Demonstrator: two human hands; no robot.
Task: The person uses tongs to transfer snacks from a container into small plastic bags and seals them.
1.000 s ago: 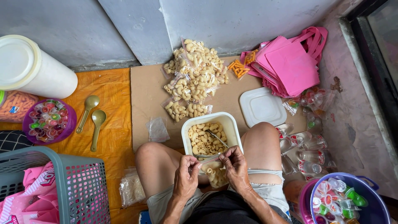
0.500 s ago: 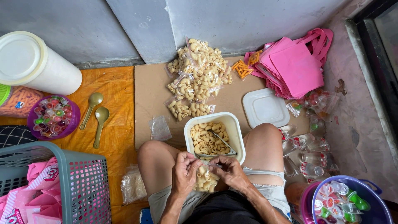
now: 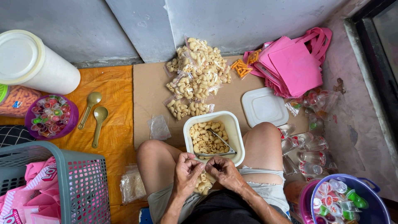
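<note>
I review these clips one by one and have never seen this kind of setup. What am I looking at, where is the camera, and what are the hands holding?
There is no machine here: a person sits on the floor, and one camera worn on their head looks straight down at their lap. The left hand and right hand meet over a small clear bag of macaroni-shaped snacks, pinching its top between them. Just ahead, between the knees, sits a white tub of the same snacks with metal tongs lying in it. Beyond it, on a cardboard sheet, lie a pile of filled bags, the tub's lid and pink bags. To the left are two spoons and a grey basket.
</note>
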